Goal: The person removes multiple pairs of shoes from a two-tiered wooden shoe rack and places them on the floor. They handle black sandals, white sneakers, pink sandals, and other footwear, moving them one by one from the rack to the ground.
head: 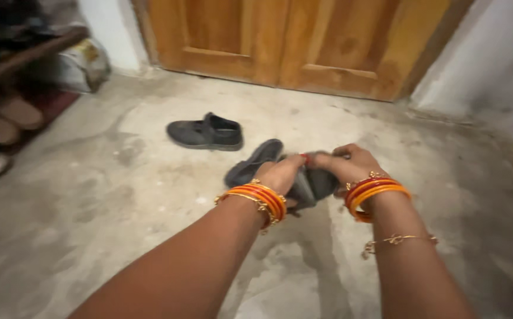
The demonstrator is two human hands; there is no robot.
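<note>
While both hands (315, 171) clutch one grey shoe (256, 165), one lies apart (206, 132).

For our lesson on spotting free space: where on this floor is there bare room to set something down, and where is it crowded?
Bare concrete floor lies left of the left hand, and between the loose shoe and wooden door. Crowded: both hands, the right hand too, grip the held shoe; footwear lines the far left.

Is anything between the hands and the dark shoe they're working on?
Nothing visible: both the left hand and right hand already grip the dark shoe. The second shoe lies apart, behind it.
</note>
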